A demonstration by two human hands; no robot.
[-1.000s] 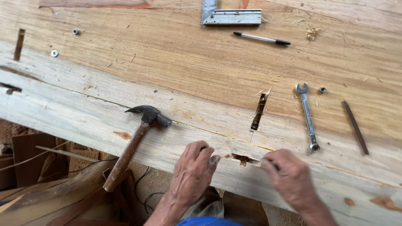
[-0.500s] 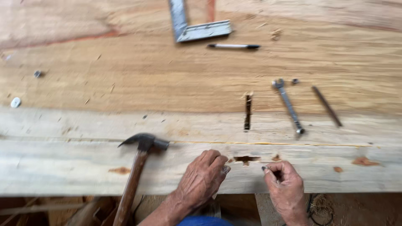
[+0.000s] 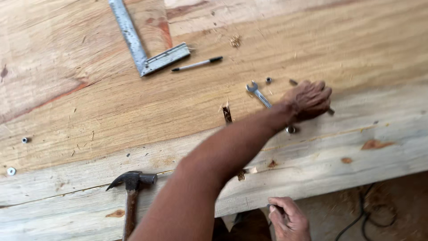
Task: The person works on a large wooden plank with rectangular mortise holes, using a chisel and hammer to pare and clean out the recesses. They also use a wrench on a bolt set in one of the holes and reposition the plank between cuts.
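Pale timber planks make up the desk point(image 3: 89, 102), grain running left to right, with reddish streaks toward the far left. Near edge of the desk drops off along the bottom of the view; below it, bare dirt floor point(image 3: 383, 209) and a dark cable point(image 3: 365, 214) at lower right. Wide open wood lies across the far right and the middle left.

My left hand point(image 3: 307, 99) is stretched out across the desk, arm crossing the front plank. Its fingers are curled down over a thin dark rod point(image 3: 330, 111); only the rod's two ends show past the hand, so I cannot tell whether I grip it or only cover it. Rod looks slim, straight, dark brown, lying slantwise.

Just left of that hand lies an open-ended spanner point(image 3: 258, 93), grey steel, partly under my wrist. A small nut point(image 3: 269, 80) sits close beside the spanner's head. A narrow dark slot point(image 3: 227, 114) is cut into the wood left of the spanner, splinters at its rim. A second ragged slot point(image 3: 241, 175) sits at the seam of the front plank, half hidden by my forearm.

My right hand point(image 3: 287, 218) hangs below the desk's front edge, fingers folded in; whether it holds anything I cannot tell.

Hammer point(image 3: 131, 187) rests at near left, handle hanging over the edge. Far side: steel try square point(image 3: 142, 53), pen point(image 3: 196, 65) beside it. Two washers point(image 3: 11, 171) at far left edge.
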